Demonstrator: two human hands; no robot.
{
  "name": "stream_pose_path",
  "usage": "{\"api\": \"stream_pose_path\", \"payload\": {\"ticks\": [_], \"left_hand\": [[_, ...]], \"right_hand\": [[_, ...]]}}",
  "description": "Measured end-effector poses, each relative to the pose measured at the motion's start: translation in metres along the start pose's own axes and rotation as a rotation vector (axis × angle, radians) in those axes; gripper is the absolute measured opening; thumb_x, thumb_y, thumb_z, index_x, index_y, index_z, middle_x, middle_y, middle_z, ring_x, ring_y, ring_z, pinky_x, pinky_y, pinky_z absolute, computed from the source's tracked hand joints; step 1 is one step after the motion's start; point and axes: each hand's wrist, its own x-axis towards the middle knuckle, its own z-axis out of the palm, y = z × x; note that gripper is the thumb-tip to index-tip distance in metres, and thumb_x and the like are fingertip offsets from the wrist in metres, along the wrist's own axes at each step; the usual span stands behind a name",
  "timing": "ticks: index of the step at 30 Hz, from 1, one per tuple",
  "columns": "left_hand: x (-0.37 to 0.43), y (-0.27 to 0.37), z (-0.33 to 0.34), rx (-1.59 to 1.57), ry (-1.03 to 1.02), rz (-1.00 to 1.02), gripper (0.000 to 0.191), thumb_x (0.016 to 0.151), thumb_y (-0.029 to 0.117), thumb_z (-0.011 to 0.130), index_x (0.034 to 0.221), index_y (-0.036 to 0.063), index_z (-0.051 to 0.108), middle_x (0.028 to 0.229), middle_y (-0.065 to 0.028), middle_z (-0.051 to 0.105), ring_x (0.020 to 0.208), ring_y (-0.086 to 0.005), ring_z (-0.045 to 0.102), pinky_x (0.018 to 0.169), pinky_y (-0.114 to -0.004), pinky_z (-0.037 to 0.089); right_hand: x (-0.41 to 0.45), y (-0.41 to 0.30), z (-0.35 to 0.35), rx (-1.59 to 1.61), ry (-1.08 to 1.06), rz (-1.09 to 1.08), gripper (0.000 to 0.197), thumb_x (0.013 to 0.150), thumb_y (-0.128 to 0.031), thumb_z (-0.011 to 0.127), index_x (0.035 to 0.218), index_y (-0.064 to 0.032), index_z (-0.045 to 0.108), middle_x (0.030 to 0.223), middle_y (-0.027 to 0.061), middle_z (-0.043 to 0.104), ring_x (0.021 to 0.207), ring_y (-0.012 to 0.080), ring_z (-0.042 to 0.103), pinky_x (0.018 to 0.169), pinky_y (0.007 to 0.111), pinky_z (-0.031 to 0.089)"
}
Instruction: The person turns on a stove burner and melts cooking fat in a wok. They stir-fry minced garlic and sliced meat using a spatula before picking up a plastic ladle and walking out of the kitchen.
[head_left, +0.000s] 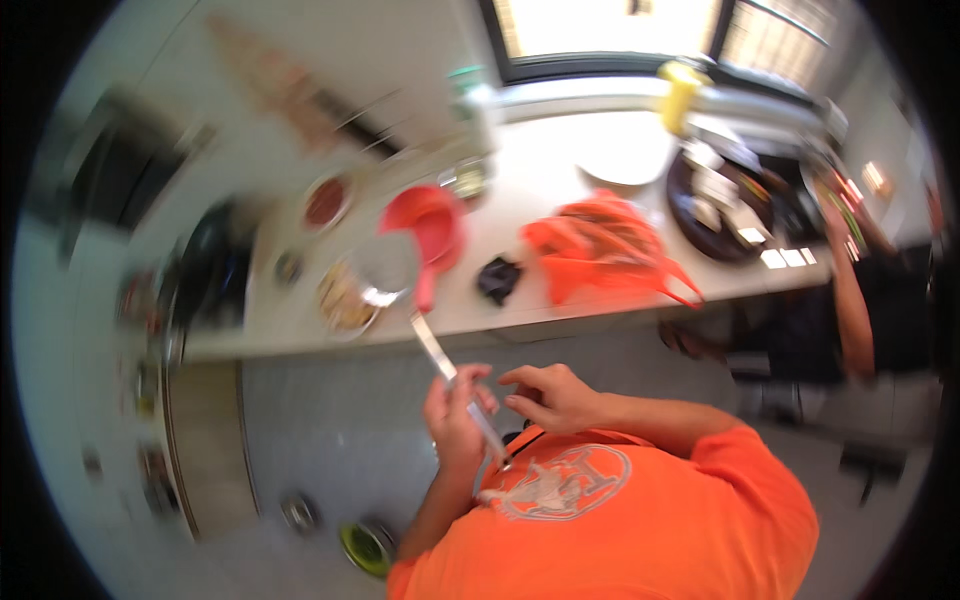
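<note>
My left hand (457, 412) grips the metal handle of a long-handled skimmer or ladle (384, 266). Its round, pale head reaches over the counter and partly covers a bowl of yellowish food (341, 300). Blur hides whether that head is mesh or solid. My right hand (555, 397) is held just right of the handle, in front of my orange shirt, its fingers loosely bent and apart with nothing in them. Past the skimmer head sits a red plastic dipper (435, 217), its handle pointing toward me.
On the counter (465, 315) lie a black crumpled item (499, 280) and an orange plastic bag (600, 244). A dark round basin (679, 199) holds white blocks. Another person's arm (851, 300) is at the right. A wok (210, 255) stands left; a green bin (366, 549) stands below.
</note>
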Motion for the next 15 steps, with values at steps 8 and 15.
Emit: {"api": "stream_pose_path", "payload": {"ticks": [8, 15], "left_hand": [[-0.001, -0.007, -0.098, -0.219, 0.108, 0.033, 0.019, 0.104, 0.018, 0.052, 0.103, 0.0021, 0.062, 0.115, -0.0106, 0.063, 0.086, -0.0098, 0.057, 0.078, -0.025, 0.052], [0.003, 0.000, -0.213, -0.336, 0.116, 0.137, 0.023, 0.102, 0.020, 0.057, 0.109, -0.0009, 0.063, 0.115, -0.0100, 0.066, 0.087, -0.0102, 0.058, 0.078, -0.025, 0.050]], "right_hand": [[0.065, -0.023, 0.085, 0.268, -0.445, 0.134, 0.031, 0.101, -0.017, 0.058, 0.119, 0.0072, 0.050, 0.087, 0.0129, 0.069, 0.076, 0.0156, 0.069, 0.066, 0.030, 0.056], [0.130, -0.049, 0.196, 0.521, -0.604, 0.380, 0.020, 0.096, -0.003, 0.053, 0.114, 0.0047, 0.047, 0.081, 0.0106, 0.061, 0.062, 0.0169, 0.064, 0.061, 0.031, 0.052]]}}
